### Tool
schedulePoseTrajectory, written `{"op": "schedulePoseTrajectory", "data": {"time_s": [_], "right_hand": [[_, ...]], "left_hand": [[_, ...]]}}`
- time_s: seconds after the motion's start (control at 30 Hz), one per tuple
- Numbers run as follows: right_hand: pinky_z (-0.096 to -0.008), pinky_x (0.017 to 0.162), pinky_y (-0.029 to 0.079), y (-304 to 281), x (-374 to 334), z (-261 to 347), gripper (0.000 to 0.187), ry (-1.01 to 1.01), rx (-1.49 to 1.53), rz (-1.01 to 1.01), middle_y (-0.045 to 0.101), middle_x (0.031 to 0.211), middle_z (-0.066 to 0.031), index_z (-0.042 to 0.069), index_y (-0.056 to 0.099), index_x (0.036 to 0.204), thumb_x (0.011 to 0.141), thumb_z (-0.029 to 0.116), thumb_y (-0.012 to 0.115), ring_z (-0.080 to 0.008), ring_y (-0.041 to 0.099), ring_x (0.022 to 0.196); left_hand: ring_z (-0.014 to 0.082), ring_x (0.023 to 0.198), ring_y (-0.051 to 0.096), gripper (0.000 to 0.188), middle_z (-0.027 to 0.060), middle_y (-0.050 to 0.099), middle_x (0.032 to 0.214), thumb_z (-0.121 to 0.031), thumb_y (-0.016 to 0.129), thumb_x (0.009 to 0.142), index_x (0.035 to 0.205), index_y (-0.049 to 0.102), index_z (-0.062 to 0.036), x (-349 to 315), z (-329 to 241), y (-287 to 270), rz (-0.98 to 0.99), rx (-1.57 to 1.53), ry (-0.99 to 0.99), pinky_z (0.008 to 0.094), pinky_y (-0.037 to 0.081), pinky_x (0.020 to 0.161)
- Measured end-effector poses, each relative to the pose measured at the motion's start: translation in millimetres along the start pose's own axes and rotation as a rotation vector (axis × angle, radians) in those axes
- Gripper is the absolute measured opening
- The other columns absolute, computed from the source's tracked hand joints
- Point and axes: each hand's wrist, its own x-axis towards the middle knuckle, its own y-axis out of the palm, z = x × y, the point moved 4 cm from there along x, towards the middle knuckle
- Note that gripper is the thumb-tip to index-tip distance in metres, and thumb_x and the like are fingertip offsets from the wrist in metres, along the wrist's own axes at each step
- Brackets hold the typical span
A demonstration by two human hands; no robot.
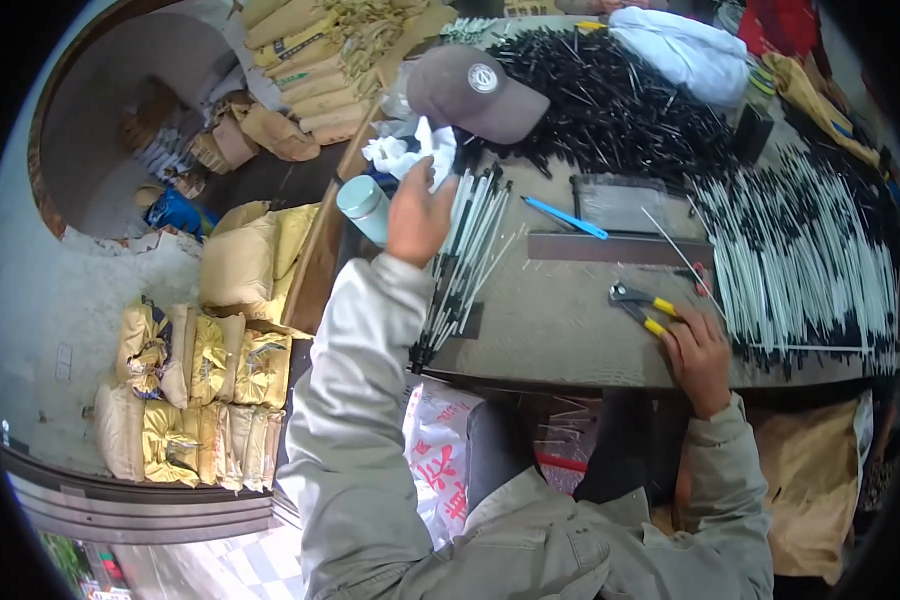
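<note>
My left hand (420, 215) reaches to the table's left side, its fingers closed on a crumpled white tissue (438, 148). Just left of that hand stands a pale blue lidded cup (363, 205). Beneath and right of it lies a bundle of thin black-and-white sticks (467, 255). Near the front edge at the right, my right hand (700, 358) is closed around the yellow handles of a pair of end-cutting pincers (642, 302). The pincers' dark jaws point left and stand apart. A thin white stick (673, 245) lies beyond them.
A blue utility knife (565, 217) lies by a dark flat bar (610, 249) and a clear plastic packet (620, 203). Behind are a brown cap (475, 92) and a heap of black pieces (620, 115). Many white sticks (800, 265) fill the right; filled sacks (240, 260) stand left.
</note>
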Motion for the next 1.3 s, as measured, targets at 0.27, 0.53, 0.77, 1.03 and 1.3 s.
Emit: {"op": "schedulePoseTrajectory", "data": {"time_s": [0.27, 0.53, 0.77, 1.03, 1.3], "right_hand": [[-0.0375, 0.076, 0.044, -4, 8, -1, 0.012, 0.032, 0.004, 0.023, 0.056, 0.102, -0.0128, 0.000, 0.056, 0.083, 0.078, 0.009, 0.062, -0.0299, 0.055, 0.090], [-0.0367, 0.072, 0.045, -4, 10, 3, 0.008, 0.005, -0.026, -0.003, 0.057, 0.099, -0.0133, 0.000, 0.056, 0.082, 0.078, 0.006, 0.060, -0.0302, 0.055, 0.085], [-0.0372, 0.073, 0.045, -5, 13, 5, 0.008, 0.050, -0.030, 0.018, 0.056, 0.097, -0.0129, 0.000, 0.056, 0.082, 0.077, 0.005, 0.060, -0.0301, 0.055, 0.086], [-0.0371, 0.073, 0.045, -2, 12, 6, 0.008, 0.051, -0.013, 0.025, 0.056, 0.097, -0.0126, 0.000, 0.056, 0.081, 0.076, 0.004, 0.061, -0.0298, 0.055, 0.086], [-0.0372, 0.070, 0.046, -5, 1, -9, 0.011, 0.040, -0.015, -0.041, 0.058, 0.096, -0.0120, 0.003, 0.056, 0.079, 0.072, 0.007, 0.064, -0.0287, 0.056, 0.082]], "left_hand": [[0.0257, 0.065, 0.061, 0.029, 0.0057, 0.058, 0.079, -0.037, 0.070, 0.072, 0.085, 0.063, -0.0124, -60, 1, -81, 0.161, 0.762, 0.107, 0.0350, 0.047, 0.053], [0.0314, 0.061, 0.059, 0.028, 0.0088, 0.056, 0.076, -0.033, 0.070, 0.072, 0.074, 0.058, -0.0080, -74, 47, -69, 0.091, 0.763, -0.019, 0.0403, 0.046, 0.050], [0.0351, 0.067, 0.056, 0.018, 0.0117, 0.054, 0.080, -0.022, 0.066, 0.076, 0.078, 0.059, -0.0046, -57, 76, -64, 0.093, 0.566, -0.013, 0.0418, 0.045, 0.056], [0.0346, 0.065, 0.056, 0.023, 0.0121, 0.054, 0.077, -0.025, 0.068, 0.074, 0.074, 0.059, -0.0036, -46, 79, -54, 0.130, 0.587, -0.005, 0.0415, 0.044, 0.055], [0.0309, 0.088, 0.055, 0.034, 0.0113, 0.058, 0.093, -0.035, 0.066, 0.076, 0.096, 0.061, -0.0084, -40, 86, -46, 0.166, 0.559, -0.003, 0.0406, 0.046, 0.073]]}}
